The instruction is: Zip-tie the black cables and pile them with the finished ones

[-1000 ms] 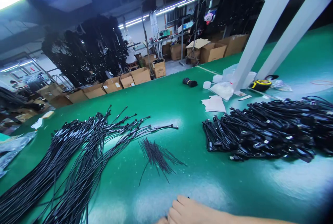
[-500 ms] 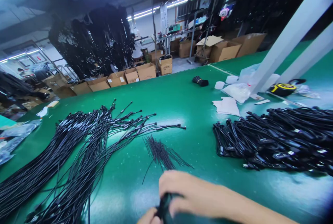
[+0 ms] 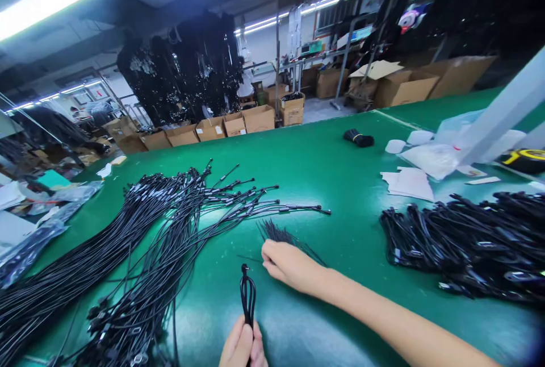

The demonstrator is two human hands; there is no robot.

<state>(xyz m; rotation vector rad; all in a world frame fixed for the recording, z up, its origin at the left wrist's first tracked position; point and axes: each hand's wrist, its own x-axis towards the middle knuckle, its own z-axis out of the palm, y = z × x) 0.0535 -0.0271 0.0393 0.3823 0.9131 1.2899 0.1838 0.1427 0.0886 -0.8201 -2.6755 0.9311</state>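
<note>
My left hand (image 3: 243, 344), low in the middle of the head view, is closed around a looped black cable (image 3: 247, 296). The loops and one connector stick up above the fingers; the lower part is hidden. Farther forward, my right hand (image 3: 286, 262) is pinched at the near side of a heap of thin black twist ties (image 3: 279, 233). One thin tie pokes out to the left of its fingertips. Long straight black cables (image 3: 106, 242) lie in a thick bunch on the left. Bundled black cables (image 3: 464, 242) are heaped on the right.
The green table (image 3: 315, 162) carries a small banded black bundle (image 3: 358, 138), torn white paper (image 3: 407, 183), a white plastic bag (image 3: 434, 159) and a tape measure (image 3: 525, 159) by a slanted white post (image 3: 506, 105). Cardboard boxes (image 3: 259, 119) line the far side.
My right hand has left the cable at my left hand and moved forward to the twist ties. The looped cable now shows upright in my left hand. The view has shifted left.
</note>
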